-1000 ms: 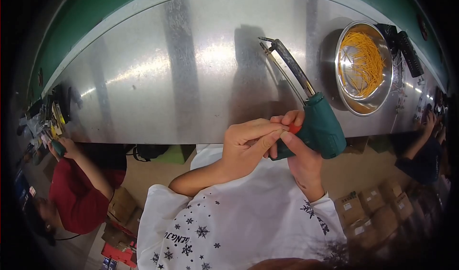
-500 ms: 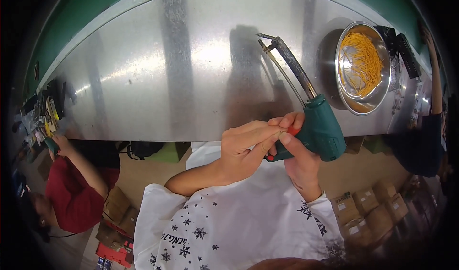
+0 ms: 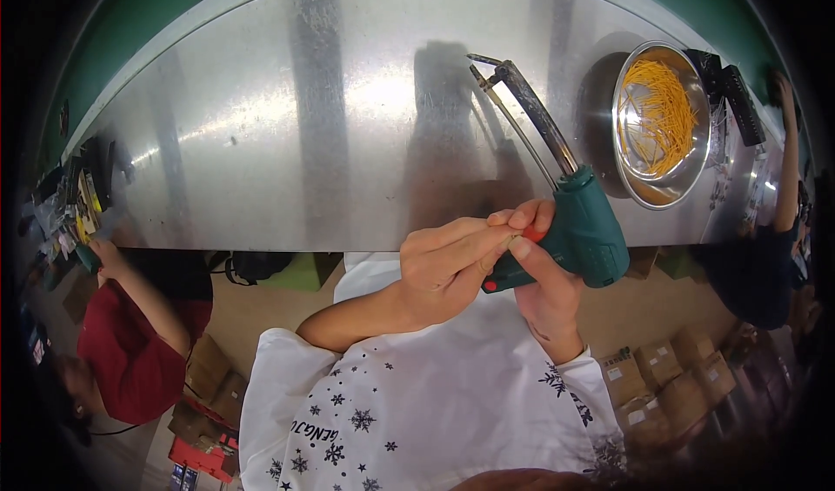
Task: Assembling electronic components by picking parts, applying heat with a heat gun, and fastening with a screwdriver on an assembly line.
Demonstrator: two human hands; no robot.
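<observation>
A green soldering gun (image 3: 591, 226) with a red trigger lies across my right hand (image 3: 552, 287), which is closed around its grip. Its dark barrel and thin metal feed tube point up and away over the steel table, the tip apart from the tabletop. My left hand (image 3: 448, 260) is pinched, its fingertips meeting my right thumb and fingers beside the red trigger (image 3: 532, 233). Whatever sits between those fingertips is too small or hidden to make out. Part of the grip, with a red spot at its end, shows below the fingers.
On the steel table (image 3: 235, 178), a metal bowl (image 3: 665, 197) of thin orange-yellow wire pieces (image 3: 657, 113) stands at right. Black objects (image 3: 739, 104) lie beyond it. A person in red (image 3: 130, 343) works at left; another person's arm (image 3: 787, 160) reaches in at right. Cardboard boxes (image 3: 661, 378) stand below.
The view has shifted slightly. My hands and the soldering gun keep almost the same pose. At left, the other person's hand has moved a little.
</observation>
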